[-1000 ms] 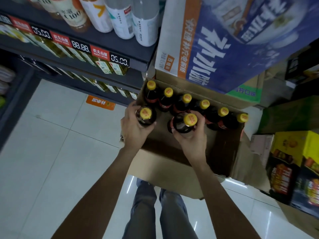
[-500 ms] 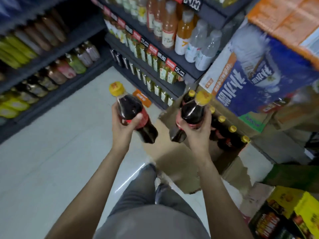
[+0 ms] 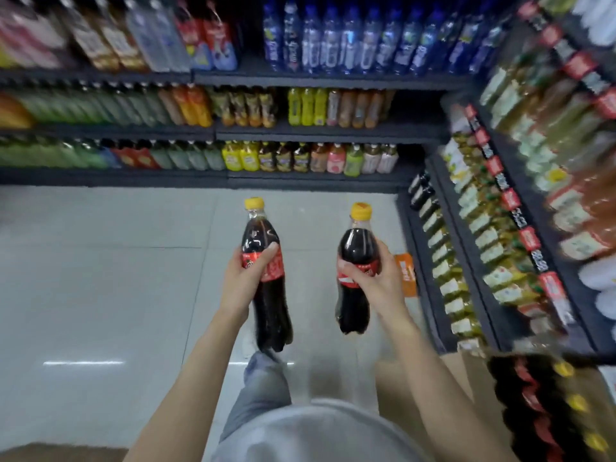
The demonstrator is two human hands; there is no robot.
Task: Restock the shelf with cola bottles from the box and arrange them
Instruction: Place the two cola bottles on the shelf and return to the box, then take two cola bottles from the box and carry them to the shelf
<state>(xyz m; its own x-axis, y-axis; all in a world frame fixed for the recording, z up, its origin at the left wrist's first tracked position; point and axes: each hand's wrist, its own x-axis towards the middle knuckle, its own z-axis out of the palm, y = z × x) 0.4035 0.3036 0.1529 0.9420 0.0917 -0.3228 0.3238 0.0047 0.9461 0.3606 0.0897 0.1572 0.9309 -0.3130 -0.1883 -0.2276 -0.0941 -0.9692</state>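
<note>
Each hand holds one cola bottle upright above the floor. My left hand (image 3: 245,281) grips the left cola bottle (image 3: 265,241), dark with a yellow cap and red label, around its label. My right hand (image 3: 375,278) grips the right cola bottle (image 3: 356,248) the same way. The cardboard box (image 3: 466,375) sits at the lower right, blurred, with several more yellow-capped cola bottles (image 3: 546,405) in it. Ahead stands a dark shelf (image 3: 300,181) filled with rows of drinks.
A second shelf unit (image 3: 466,248) with yellow-green bottles and red price tags runs along the right side. Light floor tiles (image 3: 100,278) lie between me and the far shelf. An orange floor sticker (image 3: 406,275) lies by the right shelf. My legs (image 3: 266,388) are below.
Both bottles have been lifted out of the box. My view has swung left, away from the box, toward the far drink shelf. The box now sits at the lower right.
</note>
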